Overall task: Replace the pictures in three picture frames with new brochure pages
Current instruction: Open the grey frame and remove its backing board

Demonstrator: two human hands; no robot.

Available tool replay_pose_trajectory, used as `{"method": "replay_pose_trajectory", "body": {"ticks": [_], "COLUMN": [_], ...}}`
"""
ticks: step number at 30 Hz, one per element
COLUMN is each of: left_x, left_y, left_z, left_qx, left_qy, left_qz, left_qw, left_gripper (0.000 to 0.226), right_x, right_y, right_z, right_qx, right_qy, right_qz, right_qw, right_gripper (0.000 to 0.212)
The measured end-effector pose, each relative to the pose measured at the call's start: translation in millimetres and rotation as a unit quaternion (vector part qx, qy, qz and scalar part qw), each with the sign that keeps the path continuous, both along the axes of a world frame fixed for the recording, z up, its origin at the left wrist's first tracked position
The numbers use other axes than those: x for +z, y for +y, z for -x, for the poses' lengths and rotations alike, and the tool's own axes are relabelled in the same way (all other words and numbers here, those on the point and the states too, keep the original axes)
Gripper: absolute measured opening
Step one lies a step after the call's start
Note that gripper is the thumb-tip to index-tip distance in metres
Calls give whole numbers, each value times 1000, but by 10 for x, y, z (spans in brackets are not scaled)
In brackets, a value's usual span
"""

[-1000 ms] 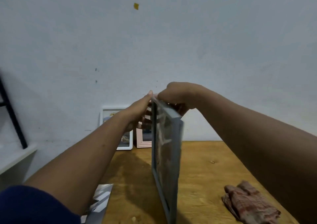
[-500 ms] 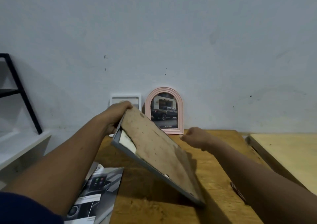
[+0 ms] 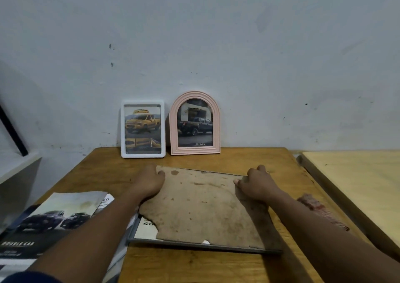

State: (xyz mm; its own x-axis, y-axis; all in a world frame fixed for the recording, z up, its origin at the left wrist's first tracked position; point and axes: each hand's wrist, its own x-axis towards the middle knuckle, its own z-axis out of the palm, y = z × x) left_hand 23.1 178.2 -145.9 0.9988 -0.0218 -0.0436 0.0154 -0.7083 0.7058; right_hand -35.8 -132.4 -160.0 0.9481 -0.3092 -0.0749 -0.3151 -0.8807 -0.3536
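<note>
Two hands, we see: left hand and right hand each curl fingers over a far corner of the frame, lying face down on the tabletop, backing up

I take this for a plain home room: scuffed white wall at twelve o'clock, worn brown wooden worktop beneath it.

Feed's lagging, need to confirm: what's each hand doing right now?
Left hand: grips grey frame's far corner.
Right hand: curled on backing board; grip cannot be told.
</note>
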Motion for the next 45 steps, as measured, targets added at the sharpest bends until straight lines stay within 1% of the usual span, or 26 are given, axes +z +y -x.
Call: {"method": "replay_pose_trajectory", "body": {"ticks": [2, 4, 6, 9, 14, 18, 19, 21, 24, 26, 27, 31, 33, 36, 38, 42, 45], "left_x": [-71, -132, -203, -301, -283, -230, -234, -250, -273, -260, -254, -296, -330, -392, -413, -402, -403], "left_y": [-7, -24, -27, -7, 0, -3, 5, 33, 72, 61, 46, 1, -11, -40, -64, -101, -124], "left_z": [50, 70, 83, 65, 65, 25, 11, -19, -59, -40, -26, 10, 23, 23, 11, -8, -11], "left_qx": [-5, 3, 10, 32, 62, 82, 88, 100, 108, 102, 96, 73, 57, 30, 4, -26, -29], "left_qy": [0, -26, -54, -69, -86, -67, -60, -60, -73, -79, -81, -98, -98, -119, -143, -173, -172], "left_qz": [-41, -65, -77, -86, -37, 23, 37, 46, 42, 20, -9, -151, -189, -236, -242, -258, -228], "left_qw": [999, 998, 996, 993, 994, 994, 994, 992, 991, 991, 992, 981, 975, 964, 960, 950, 958], "left_gripper": [23, 25, 26, 30, 26, 21, 24, 31, 26, 14, 11, 23, 29, 45, 47, 39, 34], "right_x": [-36, -61, -67, -61, -105, -111, -108, -101, -103, -111, -131, -235, -277, -304, -314, -342, -360], "right_y": [12, 20, 11, -31, -85, -73, -68, -60, -53, -42, -36, 22, 42, 37, 33, 39, 42], "right_z": [-16, -29, -41, -73, -135, -162, -165, -161, -141, -107, -91, -22, 2, 13, 6, -4, -6], "right_qx": [4, 4, 0, -9, -11, -10, -8, -3, 8, 18, 25, 44, 49, 55, 56, 54, 45], "right_qy": [-20, -40, -55, -75, -105, -112, -113, -116, -122, -126, -132, -164, -184, -199, -203, -221, -234], "right_qz": [10, 13, 6, -22, -51, -51, -49, -36, 2, 31, 47, 93, 105, 109, 109, 99, 94], "right_qw": [1000, 999, 998, 997, 993, 992, 992, 993, 992, 991, 990, 981, 976, 972, 972, 969, 967], "right_gripper": [61, 58, 52, 41, 27, 22, 22, 22, 20, 20, 20, 20, 22, 26, 27, 27, 27]}}
